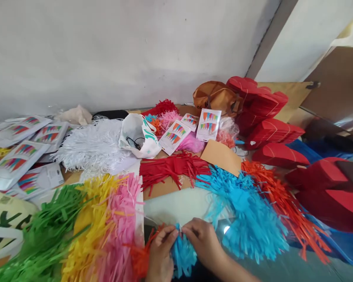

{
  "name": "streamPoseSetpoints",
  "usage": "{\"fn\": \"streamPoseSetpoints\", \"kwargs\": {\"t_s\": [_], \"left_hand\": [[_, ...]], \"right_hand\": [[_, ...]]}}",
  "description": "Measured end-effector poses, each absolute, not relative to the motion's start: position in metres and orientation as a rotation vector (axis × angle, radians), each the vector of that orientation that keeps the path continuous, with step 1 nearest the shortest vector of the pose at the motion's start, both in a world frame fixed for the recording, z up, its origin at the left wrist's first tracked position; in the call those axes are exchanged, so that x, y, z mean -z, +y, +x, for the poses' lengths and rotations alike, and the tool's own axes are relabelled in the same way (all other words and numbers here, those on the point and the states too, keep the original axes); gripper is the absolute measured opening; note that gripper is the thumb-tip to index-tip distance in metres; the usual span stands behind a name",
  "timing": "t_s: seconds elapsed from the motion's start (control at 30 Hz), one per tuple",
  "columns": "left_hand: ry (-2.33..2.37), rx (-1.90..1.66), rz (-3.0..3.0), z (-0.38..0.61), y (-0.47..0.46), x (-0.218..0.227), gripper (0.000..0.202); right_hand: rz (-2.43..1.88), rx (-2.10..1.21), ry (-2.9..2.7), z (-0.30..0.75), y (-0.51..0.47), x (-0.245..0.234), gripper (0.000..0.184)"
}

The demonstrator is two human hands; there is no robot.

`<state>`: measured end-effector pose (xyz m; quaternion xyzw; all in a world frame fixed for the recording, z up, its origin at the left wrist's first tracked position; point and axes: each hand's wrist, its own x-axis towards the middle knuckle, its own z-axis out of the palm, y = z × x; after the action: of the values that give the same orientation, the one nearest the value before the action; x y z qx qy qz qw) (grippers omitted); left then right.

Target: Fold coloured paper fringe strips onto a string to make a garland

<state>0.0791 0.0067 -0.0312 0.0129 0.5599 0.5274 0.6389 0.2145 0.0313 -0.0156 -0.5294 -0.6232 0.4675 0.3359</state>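
Low in the middle of the head view, a blue paper tassel [184, 254] hangs fringe-down between my hands. My left hand [163, 250] pinches its top from the left, fingers curled. From the right, my right hand [204, 239] pinches the same top, its fingertips almost touching the left ones. An orange tassel [140, 256] lies beside my left hand, partly hidden by it. Pink fringe [120, 227] is further left, and a large heap of blue fringe [244, 211] lies to the right of my right hand. Dark red fringe strips [173, 168] lie beyond both hands.
Yellow [90, 231] and green fringe [53, 223] lie at the left, white fringe [91, 145] behind. Printed packets [19, 156] pile up far left. A white bag [139, 135] stands mid-table. Orange-red fringe [282, 199] and stacked red pieces [270, 129] fill the right. A wall [120, 51] closes the back.
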Motion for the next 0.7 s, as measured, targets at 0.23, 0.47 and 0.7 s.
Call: {"fn": "streamPoseSetpoints", "kwargs": {"t_s": [0.23,0.47,0.7], "left_hand": [[1.284,-1.240,0.276,0.081,0.001,0.040,0.041],[1.413,-1.142,0.774,0.082,0.001,0.045,0.031],[1.722,-0.871,1.439,0.089,-0.003,0.068,0.016]], "right_hand": [[-1.337,-1.200,-1.751,0.220,0.033,0.014,0.029],[-1.233,-1.391,-1.757,0.237,0.028,0.019,0.041],[-1.371,-1.326,-1.823,0.230,0.031,0.024,0.015]]}}
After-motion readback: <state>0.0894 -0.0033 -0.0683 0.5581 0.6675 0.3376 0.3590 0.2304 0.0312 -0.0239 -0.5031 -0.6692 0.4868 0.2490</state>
